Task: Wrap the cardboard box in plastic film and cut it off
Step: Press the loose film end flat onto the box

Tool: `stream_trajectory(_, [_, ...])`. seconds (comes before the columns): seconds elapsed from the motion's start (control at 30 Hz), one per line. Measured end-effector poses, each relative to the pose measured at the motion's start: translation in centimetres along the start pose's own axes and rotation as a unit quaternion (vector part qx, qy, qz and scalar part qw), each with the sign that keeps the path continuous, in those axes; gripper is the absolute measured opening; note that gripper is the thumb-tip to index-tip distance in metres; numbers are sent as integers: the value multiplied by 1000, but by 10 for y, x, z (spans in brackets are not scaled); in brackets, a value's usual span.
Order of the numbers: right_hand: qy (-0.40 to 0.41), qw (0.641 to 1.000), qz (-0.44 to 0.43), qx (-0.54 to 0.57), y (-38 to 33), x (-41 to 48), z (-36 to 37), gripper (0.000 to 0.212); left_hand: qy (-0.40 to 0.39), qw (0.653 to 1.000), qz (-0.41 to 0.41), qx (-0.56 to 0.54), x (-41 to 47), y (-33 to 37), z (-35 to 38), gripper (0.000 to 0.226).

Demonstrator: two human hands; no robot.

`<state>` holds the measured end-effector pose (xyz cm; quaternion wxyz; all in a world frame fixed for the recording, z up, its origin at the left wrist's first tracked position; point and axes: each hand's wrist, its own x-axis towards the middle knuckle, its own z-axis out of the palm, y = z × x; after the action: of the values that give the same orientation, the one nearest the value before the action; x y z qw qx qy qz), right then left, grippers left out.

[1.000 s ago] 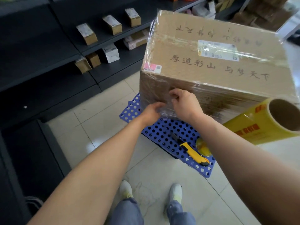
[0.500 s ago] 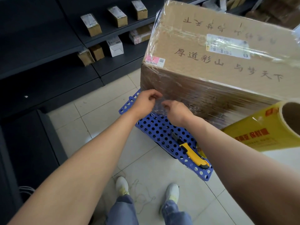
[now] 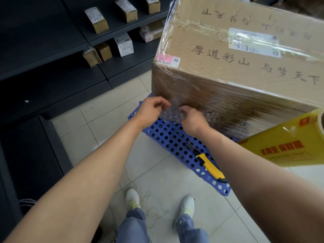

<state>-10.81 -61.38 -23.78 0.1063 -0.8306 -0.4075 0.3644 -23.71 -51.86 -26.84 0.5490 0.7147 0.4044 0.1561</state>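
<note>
i have both hands at the near lower left corner of the cardboard box [image 3: 236, 64], which sits on the blue perforated platform [image 3: 175, 142]. left hand [image 3: 150, 109] and right hand [image 3: 191, 120] each pinch a loose flap of plastic film [image 3: 172, 113], likely to pull it taut. the yellow knife [image 3: 209, 164] lies near the platform's front edge, within reach for cutting.

Scene was evenly lit, soft daylight-ish, brightest at upper right w/ pale floor tiles [image 3: 154, 165] washed out a bit. Dark shelving [image 3: 43, 50] at left stayed dim, little detail. Glare streaks ran across plastic film [image 3: 219, 102] on the cardboard box [image 3: 228, 67]; yellow film roll [image 3: 284, 149] at right edge was soft, out of focus. Wide-angle bending stretched forearms near bottom corners. Shadows faint, diffuse.
</note>
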Motion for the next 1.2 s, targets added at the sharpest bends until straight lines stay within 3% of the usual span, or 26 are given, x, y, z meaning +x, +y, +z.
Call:
stream_trajectory(0.17, [-34, 998, 45, -4, 11, -2, 8, 55, -35, 997, -58, 23, 1, -23, 6, 37])
stream_trajectory(0.47, [-124, 992, -1, -14, 15, 18, 36, 66, -52, 987, -90, 118, 22, -55, 23, 46])
stream_trajectory(0.63, [-96, 994, 32, 33, 35, 29, 33, 68, -144, 978, -51, 141, 25, -63, 39, 57])
stream_trajectory(0.77, [-47, 996, 74, 4, 54, 20, 35, 59, -219, 962, -78, 141, 17, -64, 50, 57])
stream_trajectory(0.87, [-53, 995, 83, 2, 57, 17, 37, 58, -164, 970, -117, 133, 12, -75, 41, 42])
stream_trajectory(1.0, [-84, 995, 51, 3, 39, 24, 38, 58, -86, 972, -126, 177, 20, -76, 32, 46])
stream_trajectory(1.2, [-56, 996, 58, 24, 38, 28, 33, 61, -156, 965, -75, 195, 18, -67, 49, 52])
